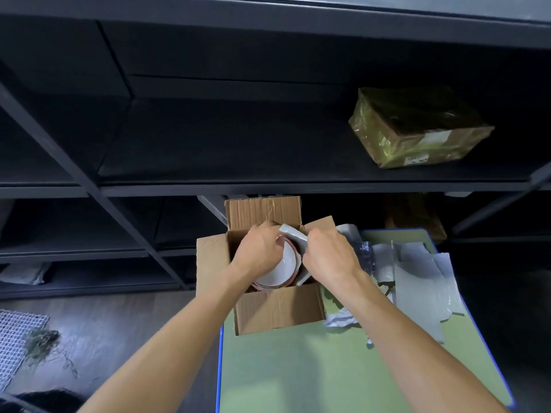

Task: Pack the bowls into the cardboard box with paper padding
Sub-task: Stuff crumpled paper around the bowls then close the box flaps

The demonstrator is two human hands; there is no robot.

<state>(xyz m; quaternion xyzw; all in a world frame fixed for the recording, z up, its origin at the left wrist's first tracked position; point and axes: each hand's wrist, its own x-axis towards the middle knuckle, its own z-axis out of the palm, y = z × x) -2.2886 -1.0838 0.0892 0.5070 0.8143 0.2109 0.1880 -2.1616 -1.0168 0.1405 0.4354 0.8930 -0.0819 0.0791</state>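
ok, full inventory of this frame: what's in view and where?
cardboard box: one, brown, flaps open, on the table's far left corner
bowls: at least two, white with reddish rims, nested on their side inside the box
paper sheet: one, pale grey, between the bowls and the box's right wall
loose paper: several sheets, pale grey, on the table right of the box
table: one, green top, blue edge
shelving: dark, behind the table
wrapped parcel: one, yellow-brown, on the shelf at upper right
mesh mat: one, white, on the floor at lower left
left hand: holds the bowls
right hand: grips the paper sheet
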